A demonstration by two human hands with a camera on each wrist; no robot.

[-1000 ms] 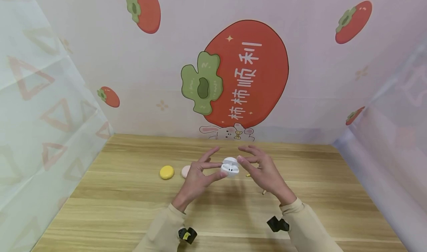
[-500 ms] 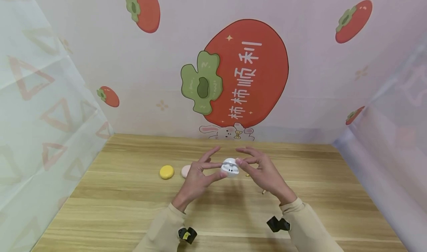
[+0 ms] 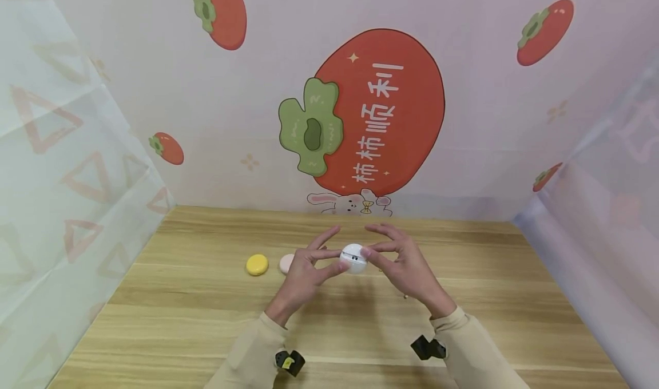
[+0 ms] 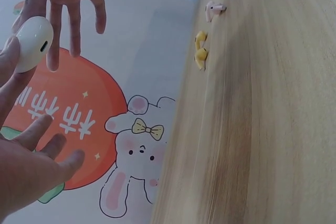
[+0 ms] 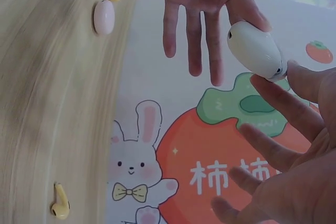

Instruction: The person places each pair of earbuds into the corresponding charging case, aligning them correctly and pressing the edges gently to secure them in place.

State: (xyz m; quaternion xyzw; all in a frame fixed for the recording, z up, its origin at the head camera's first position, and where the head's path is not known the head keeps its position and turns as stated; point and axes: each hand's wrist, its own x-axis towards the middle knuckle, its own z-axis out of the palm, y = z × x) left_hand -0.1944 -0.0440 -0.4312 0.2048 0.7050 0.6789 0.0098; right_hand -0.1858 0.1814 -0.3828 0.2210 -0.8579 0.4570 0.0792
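A white earbud case is held up over the table between both hands. My left hand pinches its left side between thumb and index finger, the other fingers spread outward. At the right edge of the lid, the thumb and index finger of my right hand grip it. The lid is lowered to a narrow gap, with small dark spots of the earbuds showing inside. In the right wrist view the case appears from below, with my right fingertips at its lid end.
A yellow earbud case and a pink earbud case, partly behind my left hand, lie on the wooden table. Yellow earbuds and pink earbuds also lie there. A printed cloth wall stands behind.
The lid of the white earbud case has swung down from raised to nearly closed, followed by my right thumb. My left hand has stayed in place, still pinching the case.
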